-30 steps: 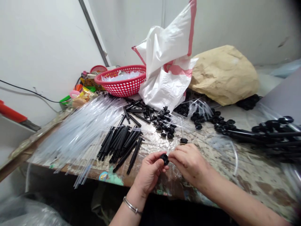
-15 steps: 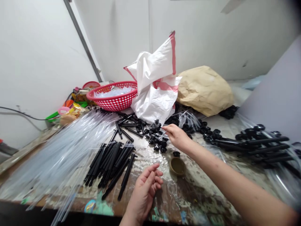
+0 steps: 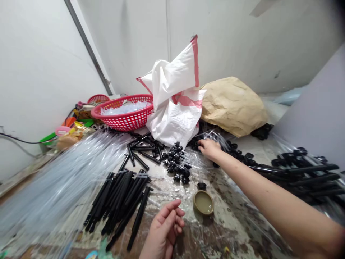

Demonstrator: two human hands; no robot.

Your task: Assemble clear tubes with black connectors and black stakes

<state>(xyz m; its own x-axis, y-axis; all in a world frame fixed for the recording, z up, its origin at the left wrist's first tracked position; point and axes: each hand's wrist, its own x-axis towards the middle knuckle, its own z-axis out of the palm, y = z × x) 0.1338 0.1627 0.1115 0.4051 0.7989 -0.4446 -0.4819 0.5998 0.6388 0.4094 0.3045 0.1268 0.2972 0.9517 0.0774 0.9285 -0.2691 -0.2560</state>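
Observation:
My left hand [image 3: 168, 226] hovers over the near table edge, palm turned inward. Its fingers are loosely bent and apart, holding nothing. Beyond it, my right hand [image 3: 210, 148] reaches to a heap of black plastic parts [image 3: 196, 141] beside the white sack. Its fingers are bent together at the heap; what is between them is hidden. Left of that hand is a pile of small black fittings [image 3: 176, 162], with thin clear tubes [image 3: 195, 160] beside it. A small round bowl of liquid [image 3: 203, 202] stands between my hands, with one black fitting [image 3: 201, 186] behind it.
Black tubes [image 3: 122, 201] lie left of my left hand, with long clear tubes [image 3: 56, 183] farther left. At the back are a red basket [image 3: 124, 122], a white sack [image 3: 175, 115] and a brown paper bundle [image 3: 234, 106]. More black tubes [image 3: 309, 169] lie right.
My right hand has moved right and away from the pile of small fittings to the heap beside the sack. My left hand stays nearly in place. The view has shifted slightly.

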